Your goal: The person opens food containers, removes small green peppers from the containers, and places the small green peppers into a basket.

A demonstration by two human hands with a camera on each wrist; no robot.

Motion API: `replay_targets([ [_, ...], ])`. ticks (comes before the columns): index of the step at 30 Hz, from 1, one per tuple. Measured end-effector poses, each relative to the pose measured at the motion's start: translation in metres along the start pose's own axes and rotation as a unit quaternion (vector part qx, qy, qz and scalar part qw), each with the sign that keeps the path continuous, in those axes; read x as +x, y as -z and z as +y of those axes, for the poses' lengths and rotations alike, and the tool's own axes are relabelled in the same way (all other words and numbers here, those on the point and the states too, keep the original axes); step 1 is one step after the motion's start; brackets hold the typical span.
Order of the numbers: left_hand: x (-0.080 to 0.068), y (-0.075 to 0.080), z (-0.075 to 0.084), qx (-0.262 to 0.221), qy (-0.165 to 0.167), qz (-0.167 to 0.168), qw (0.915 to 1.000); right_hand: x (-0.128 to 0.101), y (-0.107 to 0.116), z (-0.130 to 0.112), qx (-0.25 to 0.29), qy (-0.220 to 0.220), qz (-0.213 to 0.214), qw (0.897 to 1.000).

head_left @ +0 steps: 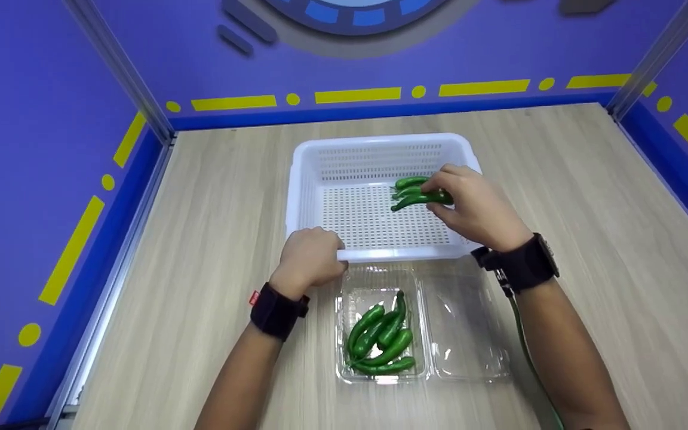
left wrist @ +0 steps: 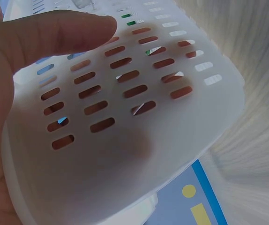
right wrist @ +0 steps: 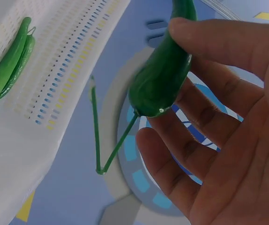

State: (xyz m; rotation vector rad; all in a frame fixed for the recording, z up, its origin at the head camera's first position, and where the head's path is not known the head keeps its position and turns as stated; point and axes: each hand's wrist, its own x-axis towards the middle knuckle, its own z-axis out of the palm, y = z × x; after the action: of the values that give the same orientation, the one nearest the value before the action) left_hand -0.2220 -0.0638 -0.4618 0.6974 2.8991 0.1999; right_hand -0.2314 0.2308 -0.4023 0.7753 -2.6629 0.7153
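Note:
My right hand (head_left: 475,209) pinches a green chili pepper (right wrist: 160,77) between thumb and fingers, over the right side of a white plastic basket (head_left: 380,255). A thin, sharply bent stem hangs from that pepper in the right wrist view. Two more green chili peppers (right wrist: 11,63) lie together on the basket floor, partly covered by the held one in the head view. At the basket's near left corner, my left hand (head_left: 311,255) grips the wall. Its thumb (left wrist: 73,30) presses the slotted outside, and the fingers show dimly through from the inner side.
Directly in front of the basket lies an opened clear plastic clamshell box (head_left: 423,334). Several green chili peppers (head_left: 389,355) are in its left half, while its lid (head_left: 466,334) lies flat to the right. A green cable (head_left: 526,346) runs along the right forearm. Blue-purple panels (head_left: 380,77) enclose the table.

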Motion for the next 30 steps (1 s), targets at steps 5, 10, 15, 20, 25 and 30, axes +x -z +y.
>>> replay_targets([
  [5,-0.001,0.001,0.001,0.0,-0.001,0.003,1.0,0.004,-0.003,-0.003,-0.024,-0.004,-0.013,1.0],
  [10,-0.001,0.001,0.002,-0.005,0.001,0.006,1.0,0.006,-0.005,-0.005,-0.046,0.006,-0.028,0.999],
  [15,-0.001,0.001,0.003,-0.006,0.003,0.008,0.9999,0.009,-0.004,-0.002,-0.042,0.003,-0.033,0.999],
  [20,0.001,0.001,0.003,0.006,0.0,0.015,0.9999,0.013,-0.004,0.004,-0.05,0.0,-0.043,0.998],
  [25,0.0,0.001,0.004,0.01,-0.002,0.017,0.9998,0.015,-0.004,0.009,-0.059,0.004,-0.05,0.997],
  [30,-0.001,0.002,0.004,0.005,0.003,0.014,0.9999,0.018,-0.003,0.01,-0.056,0.008,-0.056,0.997],
])
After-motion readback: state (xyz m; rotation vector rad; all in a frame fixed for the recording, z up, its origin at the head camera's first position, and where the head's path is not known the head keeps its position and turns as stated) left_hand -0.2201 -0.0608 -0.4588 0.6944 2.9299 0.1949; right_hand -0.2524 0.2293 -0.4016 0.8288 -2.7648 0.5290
